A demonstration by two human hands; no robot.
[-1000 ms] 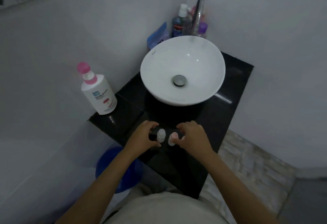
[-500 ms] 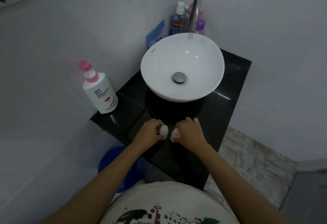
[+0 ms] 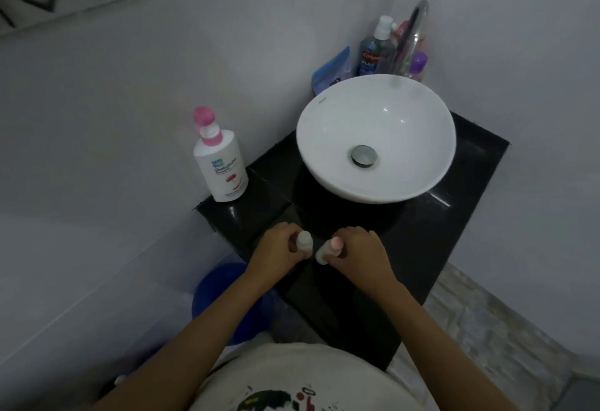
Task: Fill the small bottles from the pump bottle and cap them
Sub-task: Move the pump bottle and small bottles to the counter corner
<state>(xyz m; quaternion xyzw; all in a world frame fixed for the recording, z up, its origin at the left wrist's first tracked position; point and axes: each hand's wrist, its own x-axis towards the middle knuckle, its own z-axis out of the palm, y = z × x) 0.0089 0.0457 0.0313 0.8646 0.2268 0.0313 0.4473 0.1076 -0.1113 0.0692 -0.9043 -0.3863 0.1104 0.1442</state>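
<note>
White plastic marks the two small bottles at the near edge of the black countertop [image 3: 418,241]: the left small bottle [image 3: 305,242], with a white cap, sits in the left hand [image 3: 279,250], whose fingers curl round its body, and the right small bottle [image 3: 326,250], its top showing pink, tilts leftward in the right hand [image 3: 360,250], whose fingers and thumb wrap its lower part. Both bottles are held just beside each other, apart by a narrow gap, low over the dark stone; whether either one touches the surface cannot be told. Farther left, well apart from the hands, the pump bottle [image 3: 222,168] stands upright on the far-left corner of the countertop, white with a pink pump head and collar and a label printed in blue with a small red flower. To the right and beyond the hands, a white round basin [image 3: 324,137] rests on the countertop, a metal drain plug [image 3: 363,156] in its bottom. Behind the basin, in the far corner, rises a chrome faucet [image 3: 414,40], with a dark mouthwash bottle [image 3: 373,53], a blue pouch [image 3: 332,69] and a purple-capped container [image 3: 418,64] crowded round it. Below the countertop on the left sits a blue bucket [image 3: 220,293].
</note>
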